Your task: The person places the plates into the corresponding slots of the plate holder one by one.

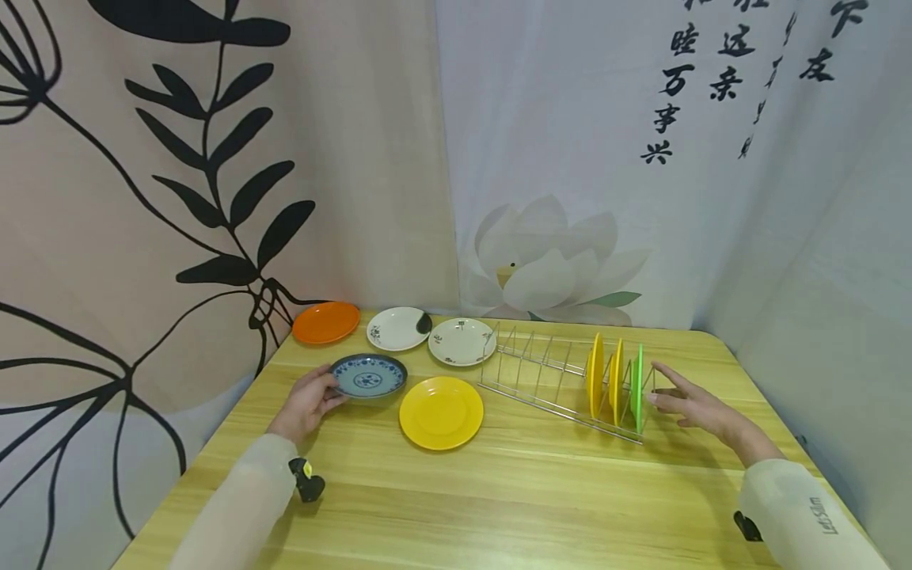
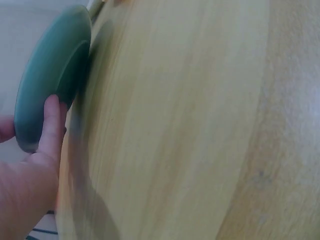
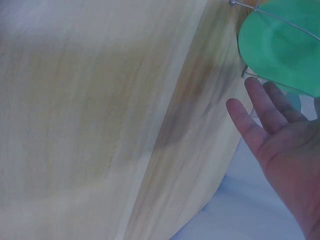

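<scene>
My left hand (image 1: 308,401) pinches the left rim of a blue patterned plate (image 1: 367,376), thumb on one side and fingers under it. In the left wrist view the plate (image 2: 52,75) shows its plain underside, tilted above the wooden table with a shadow beside it. My right hand (image 1: 694,404) is at the right end of a wire dish rack (image 1: 545,402), its fingers extended. Nearest to it stands a green plate (image 1: 636,388), upright in the rack. Beyond the fingertips in the right wrist view, the green plate (image 3: 285,47) sits behind the rack's wires.
Two yellow plates, one at the left (image 1: 594,376) and one beside it (image 1: 616,380), stand upright in the rack. Lying on the table (image 1: 456,507) are a yellow plate (image 1: 441,413), an orange plate (image 1: 325,323) and two white patterned plates (image 1: 394,330). Curtains hang behind.
</scene>
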`<state>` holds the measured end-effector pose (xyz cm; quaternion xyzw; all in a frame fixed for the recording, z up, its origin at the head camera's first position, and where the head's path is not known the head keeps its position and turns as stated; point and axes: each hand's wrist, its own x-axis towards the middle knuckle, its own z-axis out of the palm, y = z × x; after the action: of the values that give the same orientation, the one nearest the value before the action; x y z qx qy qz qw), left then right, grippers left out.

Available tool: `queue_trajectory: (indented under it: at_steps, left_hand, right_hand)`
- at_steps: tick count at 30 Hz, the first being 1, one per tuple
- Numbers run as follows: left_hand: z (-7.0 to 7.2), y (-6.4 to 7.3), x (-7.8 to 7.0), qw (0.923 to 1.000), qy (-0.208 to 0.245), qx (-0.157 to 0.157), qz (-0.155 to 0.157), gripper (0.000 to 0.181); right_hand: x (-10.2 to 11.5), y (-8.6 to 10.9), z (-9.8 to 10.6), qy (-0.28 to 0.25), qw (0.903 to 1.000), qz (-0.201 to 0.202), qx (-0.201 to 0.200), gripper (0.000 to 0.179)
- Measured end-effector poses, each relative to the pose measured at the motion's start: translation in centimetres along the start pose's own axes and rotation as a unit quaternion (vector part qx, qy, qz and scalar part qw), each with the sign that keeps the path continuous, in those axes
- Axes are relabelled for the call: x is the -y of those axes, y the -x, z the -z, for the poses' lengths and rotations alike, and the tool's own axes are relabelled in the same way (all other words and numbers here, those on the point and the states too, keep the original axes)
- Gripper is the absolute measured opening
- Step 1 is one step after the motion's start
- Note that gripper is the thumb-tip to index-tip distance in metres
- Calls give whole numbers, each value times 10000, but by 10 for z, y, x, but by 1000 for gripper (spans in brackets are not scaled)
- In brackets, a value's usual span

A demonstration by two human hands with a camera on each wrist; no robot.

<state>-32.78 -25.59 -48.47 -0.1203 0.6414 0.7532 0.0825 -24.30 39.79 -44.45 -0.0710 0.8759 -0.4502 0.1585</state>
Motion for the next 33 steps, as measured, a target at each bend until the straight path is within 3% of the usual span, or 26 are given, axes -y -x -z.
queue_trajectory:
  at_steps: [14, 21, 33]
  left_hand:
    - [1, 6, -20, 9979, 496, 211, -359, 70]
    - [-12, 14, -35, 9963, 598, 372, -493, 71]
    - [-40, 12, -39, 9947, 396, 632, -711, 70]
  right_hand:
    - [2, 1, 1, -55, 10000, 5, 39, 82]
    - [4, 2, 1, 32, 10000, 46, -50, 83]
    - [8, 1, 2, 253, 9993, 151, -249, 84]
